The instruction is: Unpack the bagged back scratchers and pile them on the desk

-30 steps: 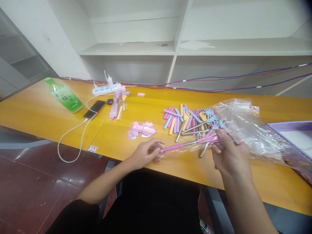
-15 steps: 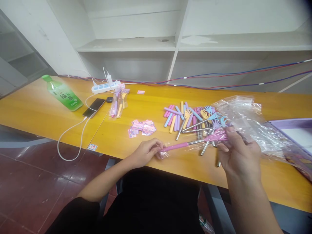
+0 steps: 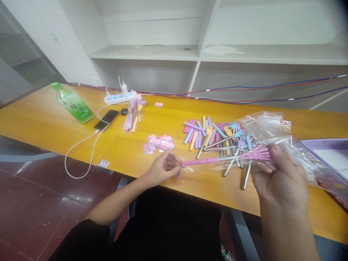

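A pink back scratcher (image 3: 200, 161) with a metal rod and claw-shaped head lies inside a clear plastic bag, stretched between my two hands above the table's front. My left hand (image 3: 165, 167) pinches the bag's end by the handle tip. My right hand (image 3: 281, 172) grips the bag at the claw end, thumb on top. Just behind it is a pile of metal rods with coloured claw heads (image 3: 239, 133), beside several loose coloured handle sleeves (image 3: 198, 135). Small pink printed cards (image 3: 160, 143) lie beyond my left hand.
Clear plastic bags (image 3: 268, 125) are heaped at right, by a purple-edged box (image 3: 326, 144). At left are a green tea bottle (image 3: 74, 105), a phone (image 3: 106, 120) with a cable, a power strip (image 3: 119, 97) and bagged scratchers (image 3: 133, 117). Shelving stands behind the table.
My right hand has moved right, and the claw head has shifted right with it, now showing more fully. My left hand has stayed nearly in place at the handle end.
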Demonstrator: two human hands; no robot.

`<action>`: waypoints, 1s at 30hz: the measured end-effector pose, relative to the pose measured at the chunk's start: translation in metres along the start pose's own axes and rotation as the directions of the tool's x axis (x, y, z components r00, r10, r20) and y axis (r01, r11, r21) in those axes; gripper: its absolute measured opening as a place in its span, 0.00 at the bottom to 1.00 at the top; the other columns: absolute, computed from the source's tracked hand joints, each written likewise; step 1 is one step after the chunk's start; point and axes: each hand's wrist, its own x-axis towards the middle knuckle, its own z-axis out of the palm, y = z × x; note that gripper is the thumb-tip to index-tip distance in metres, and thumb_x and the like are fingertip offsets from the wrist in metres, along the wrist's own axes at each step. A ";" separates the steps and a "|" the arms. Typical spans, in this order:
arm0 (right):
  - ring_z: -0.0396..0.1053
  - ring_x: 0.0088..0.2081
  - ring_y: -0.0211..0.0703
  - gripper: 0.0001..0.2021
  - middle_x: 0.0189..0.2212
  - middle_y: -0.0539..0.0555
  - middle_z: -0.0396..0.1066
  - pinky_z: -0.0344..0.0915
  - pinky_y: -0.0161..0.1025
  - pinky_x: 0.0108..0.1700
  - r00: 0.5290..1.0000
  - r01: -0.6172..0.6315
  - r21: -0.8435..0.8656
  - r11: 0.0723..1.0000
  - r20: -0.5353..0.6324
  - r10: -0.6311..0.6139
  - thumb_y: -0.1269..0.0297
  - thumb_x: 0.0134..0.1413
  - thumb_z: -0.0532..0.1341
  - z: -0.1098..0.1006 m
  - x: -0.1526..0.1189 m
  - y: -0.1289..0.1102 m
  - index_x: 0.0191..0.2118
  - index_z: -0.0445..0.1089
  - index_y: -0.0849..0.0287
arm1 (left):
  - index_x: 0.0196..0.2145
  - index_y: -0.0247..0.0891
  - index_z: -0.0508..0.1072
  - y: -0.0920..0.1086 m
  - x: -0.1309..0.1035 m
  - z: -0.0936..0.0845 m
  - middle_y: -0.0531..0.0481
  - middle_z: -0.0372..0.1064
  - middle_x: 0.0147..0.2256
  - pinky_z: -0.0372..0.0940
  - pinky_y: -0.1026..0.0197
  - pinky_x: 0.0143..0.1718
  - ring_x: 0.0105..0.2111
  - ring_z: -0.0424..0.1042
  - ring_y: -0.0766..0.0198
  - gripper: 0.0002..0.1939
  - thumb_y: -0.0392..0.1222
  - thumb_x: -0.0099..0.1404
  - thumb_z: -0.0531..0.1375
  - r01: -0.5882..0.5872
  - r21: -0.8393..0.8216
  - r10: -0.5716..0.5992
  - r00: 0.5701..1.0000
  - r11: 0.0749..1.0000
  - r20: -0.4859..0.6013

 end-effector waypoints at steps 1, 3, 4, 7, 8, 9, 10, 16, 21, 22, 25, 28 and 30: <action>0.47 0.22 0.22 0.26 0.27 0.40 0.58 0.57 0.17 0.17 1.000 0.002 -0.002 1.000 0.018 -0.002 0.69 0.29 0.84 0.003 -0.001 -0.003 0.30 0.67 0.62 | 0.45 0.39 0.66 -0.001 0.001 0.000 0.50 0.76 0.32 0.75 0.59 0.36 0.32 0.81 0.61 0.17 0.47 0.70 0.70 0.003 0.004 -0.003 0.999 1.000 -0.032; 0.47 0.21 0.22 0.26 0.26 0.40 0.57 0.57 0.18 0.17 0.999 0.019 -0.011 1.000 0.045 -0.019 0.69 0.31 0.83 0.010 -0.004 -0.008 0.31 0.66 0.62 | 0.44 0.37 0.69 -0.004 0.002 -0.002 0.49 0.76 0.32 0.74 0.60 0.35 0.31 0.80 0.62 0.19 0.48 0.67 0.73 0.036 0.016 -0.034 0.995 0.999 -0.092; 0.47 0.22 0.22 0.25 0.27 0.40 0.57 0.58 0.18 0.18 0.998 0.028 -0.017 0.999 0.053 -0.027 0.69 0.31 0.83 0.014 -0.007 -0.011 0.32 0.67 0.61 | 0.44 0.36 0.71 -0.005 0.003 -0.004 0.49 0.77 0.32 0.74 0.61 0.34 0.31 0.80 0.63 0.20 0.48 0.65 0.74 0.055 0.021 -0.052 0.991 0.998 -0.122; 0.48 0.22 0.23 0.25 0.28 0.41 0.58 0.60 0.20 0.19 0.996 0.045 -0.034 0.998 0.079 -0.043 0.68 0.32 0.83 0.027 -0.017 -0.017 0.33 0.68 0.61 | 0.47 0.34 0.75 -0.008 0.006 -0.008 0.50 0.76 0.30 0.72 0.63 0.31 0.28 0.78 0.64 0.23 0.50 0.63 0.75 0.083 0.029 -0.075 0.975 0.996 -0.209; 0.48 0.22 0.23 0.25 0.28 0.41 0.58 0.60 0.20 0.19 0.995 0.046 -0.036 0.998 0.087 -0.043 0.68 0.33 0.83 0.031 -0.020 -0.019 0.33 0.68 0.61 | 0.48 0.34 0.76 -0.008 0.007 -0.009 0.51 0.75 0.29 0.71 0.63 0.30 0.27 0.77 0.65 0.24 0.50 0.62 0.76 0.086 0.029 -0.077 0.969 0.996 -0.234; 0.47 0.22 0.23 0.25 0.29 0.41 0.58 0.60 0.20 0.19 0.995 0.043 -0.035 0.998 0.095 -0.040 0.67 0.33 0.83 0.034 -0.022 -0.020 0.34 0.69 0.60 | 0.48 0.34 0.77 -0.008 0.008 -0.009 0.51 0.74 0.29 0.71 0.63 0.29 0.26 0.76 0.66 0.24 0.51 0.61 0.76 0.085 0.030 -0.074 0.963 0.996 -0.258; 0.47 0.22 0.23 0.25 0.29 0.41 0.58 0.60 0.20 0.19 0.995 0.036 -0.029 0.999 0.098 -0.033 0.68 0.33 0.83 0.036 -0.024 -0.020 0.34 0.70 0.60 | 0.48 0.35 0.78 -0.007 0.009 -0.010 0.52 0.74 0.30 0.70 0.64 0.28 0.26 0.75 0.66 0.25 0.52 0.60 0.76 0.076 0.034 -0.064 0.957 0.997 -0.282; 0.49 0.23 0.22 0.23 0.32 0.42 0.64 0.67 0.18 0.23 0.995 -0.102 0.077 0.992 0.025 0.100 0.70 0.32 0.84 0.035 -0.020 -0.009 0.35 0.74 0.60 | 0.43 0.36 0.82 -0.002 0.008 -0.009 0.50 0.67 0.41 0.69 0.65 0.23 0.25 0.69 0.72 0.22 0.55 0.59 0.76 -0.066 0.146 0.114 0.929 0.987 -0.352; 0.49 0.23 0.23 0.22 0.30 0.42 0.63 0.70 0.19 0.25 0.985 -0.169 0.094 0.981 0.047 0.165 0.72 0.32 0.84 0.029 -0.014 -0.006 0.34 0.75 0.60 | 0.43 0.39 0.85 -0.007 0.003 -0.011 0.49 0.63 0.40 0.70 0.63 0.27 0.30 0.67 0.68 0.20 0.57 0.62 0.75 -0.136 0.317 0.233 0.928 0.939 -0.290; 0.49 0.23 0.23 0.22 0.30 0.42 0.63 0.70 0.19 0.25 0.985 -0.164 0.077 0.984 0.058 0.160 0.71 0.33 0.84 0.029 -0.015 -0.005 0.34 0.75 0.59 | 0.44 0.40 0.85 -0.009 0.002 -0.012 0.49 0.63 0.41 0.71 0.62 0.29 0.31 0.68 0.68 0.19 0.57 0.64 0.74 -0.151 0.373 0.261 0.927 0.916 -0.267; 0.51 0.23 0.24 0.19 0.30 0.42 0.64 0.63 0.21 0.20 0.989 -0.105 -0.006 0.994 0.107 0.105 0.66 0.39 0.84 0.030 -0.020 -0.004 0.33 0.74 0.58 | 0.45 0.40 0.84 -0.012 -0.001 -0.010 0.47 0.61 0.44 0.72 0.57 0.37 0.32 0.66 0.68 0.16 0.55 0.72 0.67 -0.169 0.571 0.350 0.910 0.804 -0.224; 0.63 0.29 0.29 0.21 0.31 0.45 0.68 0.67 0.24 0.27 0.991 0.066 -0.073 0.995 0.123 -0.057 0.61 0.39 0.84 0.030 -0.017 -0.008 0.35 0.75 0.59 | 0.46 0.40 0.83 -0.013 -0.001 -0.007 0.43 0.59 0.49 0.72 0.51 0.48 0.42 0.69 0.59 0.16 0.53 0.77 0.61 -0.150 0.725 0.437 0.871 0.672 -0.224; 0.68 0.35 0.33 0.22 0.33 0.48 0.71 0.73 0.28 0.35 0.974 0.208 -0.087 0.974 0.110 -0.198 0.61 0.36 0.85 0.025 -0.001 -0.021 0.35 0.76 0.60 | 0.45 0.39 0.82 -0.011 0.000 -0.006 0.41 0.59 0.50 0.70 0.48 0.54 0.51 0.67 0.53 0.16 0.52 0.78 0.58 -0.145 0.765 0.460 0.861 0.628 -0.215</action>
